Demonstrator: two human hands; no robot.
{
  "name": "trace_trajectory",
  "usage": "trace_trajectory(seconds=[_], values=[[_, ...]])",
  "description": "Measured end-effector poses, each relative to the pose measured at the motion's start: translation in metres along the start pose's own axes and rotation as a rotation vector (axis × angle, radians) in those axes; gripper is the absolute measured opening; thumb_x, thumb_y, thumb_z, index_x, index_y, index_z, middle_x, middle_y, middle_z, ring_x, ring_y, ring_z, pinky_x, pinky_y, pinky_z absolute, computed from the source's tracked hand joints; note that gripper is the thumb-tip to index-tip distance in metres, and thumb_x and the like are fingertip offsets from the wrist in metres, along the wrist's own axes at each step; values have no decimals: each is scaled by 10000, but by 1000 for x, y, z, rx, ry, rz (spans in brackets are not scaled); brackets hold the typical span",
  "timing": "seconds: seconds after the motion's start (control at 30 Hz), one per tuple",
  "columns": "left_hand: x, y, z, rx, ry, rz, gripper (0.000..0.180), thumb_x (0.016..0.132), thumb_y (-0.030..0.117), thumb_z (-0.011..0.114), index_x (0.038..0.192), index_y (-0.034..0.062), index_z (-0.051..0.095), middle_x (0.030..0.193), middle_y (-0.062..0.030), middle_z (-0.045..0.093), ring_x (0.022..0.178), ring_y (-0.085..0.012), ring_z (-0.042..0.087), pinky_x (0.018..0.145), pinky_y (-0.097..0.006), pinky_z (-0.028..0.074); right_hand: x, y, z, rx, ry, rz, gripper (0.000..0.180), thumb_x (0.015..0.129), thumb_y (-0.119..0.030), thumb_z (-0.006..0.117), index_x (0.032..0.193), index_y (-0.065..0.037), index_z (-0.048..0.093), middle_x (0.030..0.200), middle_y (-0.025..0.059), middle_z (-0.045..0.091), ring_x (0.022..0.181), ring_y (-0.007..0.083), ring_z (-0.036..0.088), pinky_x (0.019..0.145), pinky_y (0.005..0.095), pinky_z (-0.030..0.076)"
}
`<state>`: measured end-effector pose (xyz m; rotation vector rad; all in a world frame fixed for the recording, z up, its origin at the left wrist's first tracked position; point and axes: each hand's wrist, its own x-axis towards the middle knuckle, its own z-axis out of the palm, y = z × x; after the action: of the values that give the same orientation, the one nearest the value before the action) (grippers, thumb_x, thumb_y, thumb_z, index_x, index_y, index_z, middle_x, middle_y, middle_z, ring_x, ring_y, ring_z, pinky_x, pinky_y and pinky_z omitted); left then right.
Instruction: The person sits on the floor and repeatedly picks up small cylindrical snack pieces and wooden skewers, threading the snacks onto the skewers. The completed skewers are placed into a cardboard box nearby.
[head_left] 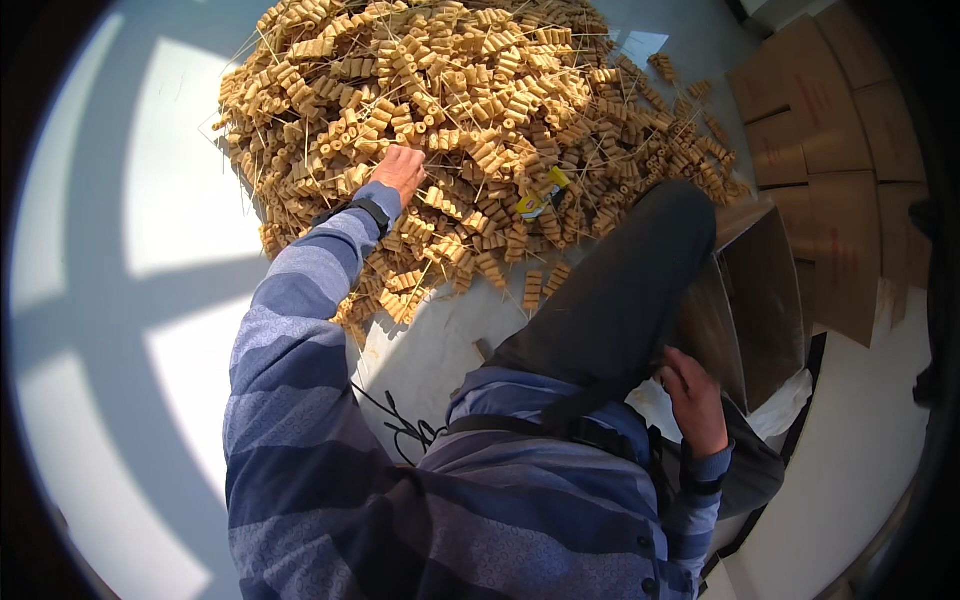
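— How far along was the work judged to be?

— Early, it was judged. A very large heap of tan skewered rolls was spread over the pale floor, with thin sticks jutting out at its edges. The open cardboard box by the person's right side was seen with bare inner walls; whether anything lay at its bottom could not be told.

— And the hands?

— The left hand was stretched out onto the near part of the heap, palm down, fingers curled into the skewers. Whether any were actually gripped could not be told, since the fingertips were hidden among them. The right hand was held low by the box's near edge, fingers bent; nothing could be made out in it.

— Anything else noted?

— A small yellow object was seen lying on the heap, and flattened cartons were laid beyond the box. Nearly the whole heap was judged left to be handled.
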<state>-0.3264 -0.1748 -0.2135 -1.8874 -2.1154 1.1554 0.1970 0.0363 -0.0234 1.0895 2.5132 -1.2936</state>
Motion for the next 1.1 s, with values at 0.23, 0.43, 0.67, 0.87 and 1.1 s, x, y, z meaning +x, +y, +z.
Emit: trace_trajectory(seconds=[0.23,0.43,0.67,0.87,1.1], values=[[7,7,9,-7,-210,14,226,987,200,536,1126,125,698,1000,-42,595,958,-247,574,829,-441,396,-5,5,4,-3,-2,12,301,974,-109,616,1251,10,621,1071,161,700,985,264,693,856,324,527],[15,-3,-16,-125,-368,34,226,977,200,562,1151,149,697,1051,-64,659,1039,-259,637,820,-448,472,-8,7,3,14,29,43,304,966,-120,630,1247,-3,631,1118,173,700,1030,296,690,883,336,528],[-13,-30,-45,-265,-101,-39,121,913,109,578,995,94,665,966,-98,676,925,-290,681,774,-416,533,-9,10,6,-30,55,-38,298,953,-130,638,1227,-13,642,1104,183,693,1010,339,680,871,355,530],[-35,-78,-85,-401,89,-200,60,889,85,563,928,42,548,820,-177,663,815,-353,682,698,-464,547,-4,6,2,16,77,-50,295,935,-132,653,1210,-27,653,1090,173,695,990,337,682,857,360,535],[-57,-108,-148,-1126,126,-440,388,1036,374,477,939,5,547,829,-208,635,810,-393,636,762,-461,505,14,-34,-5,287,-5,-116,292,980,-147,623,1236,-8,641,1151,150,677,1042,264,663,884,325,515]])
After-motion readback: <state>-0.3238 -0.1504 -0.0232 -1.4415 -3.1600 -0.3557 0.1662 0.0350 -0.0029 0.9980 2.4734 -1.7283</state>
